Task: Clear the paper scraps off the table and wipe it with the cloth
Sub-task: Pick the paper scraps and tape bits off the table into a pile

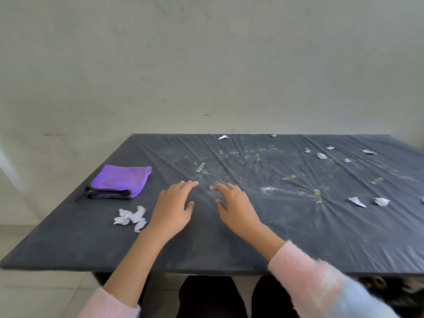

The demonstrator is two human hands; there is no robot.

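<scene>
Both hands empty, left hand [171, 208] and right hand [234, 208] flat with fingers spread on the table [68, 244]; paper scraps [132, 218] bunched near-left, more loose far right, probably featherlight so pinch or sweep; folded cloth [120, 181] left, soft, grab an edge.

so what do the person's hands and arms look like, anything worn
The left hand and right hand are bare: no gloves, rings or watch visible. The left sleeve and right sleeve are pink ribbed knit; the right one shows a blurred pale blue patch lower down.
</scene>
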